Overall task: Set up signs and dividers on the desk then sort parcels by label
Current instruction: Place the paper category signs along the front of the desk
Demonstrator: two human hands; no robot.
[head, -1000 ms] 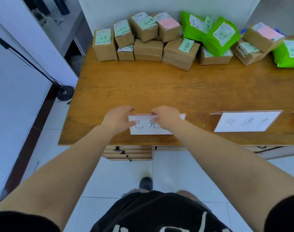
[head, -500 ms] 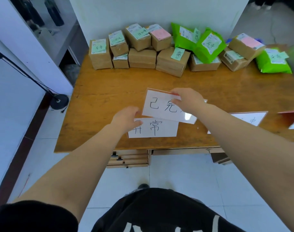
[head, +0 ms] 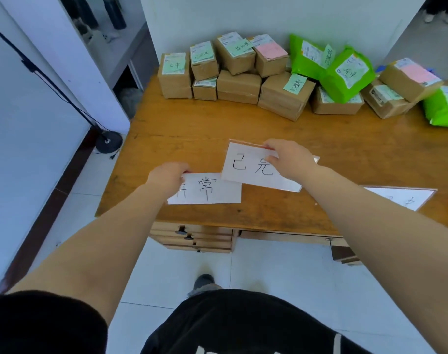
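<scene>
Head view looks down on two white paper signs with handwritten black characters near the front edge of the wooden tabletop (head: pixel 192 129). The left hand (head: pixel 166 178) has its fingers curled over the left end of the lower sign (head: pixel 212 189), which sits at the front of the tabletop; whether it lies flat or stands as a folded tent is hard to tell from this angle. The right hand (head: pixel 289 158) pinches the upper sign (head: pixel 248 166) at its top edge, fingers clamped on the paper, holding it tilted, its lower left corner overlapping the lower sign's top right corner. A third sign (head: pixel 409 198) sits to the right, partly hidden behind the right forearm. Along the back of the tabletop, against the white wall, stands a row of brown cardboard parcels (head: pixel 239 86) bearing green or pink labels, some stacked, with green plastic mailer bags (head: pixel 345 72) among them toward the right. Desk drawers (head: pixel 194 238) show beneath the front edge, above a white tiled floor.
</scene>
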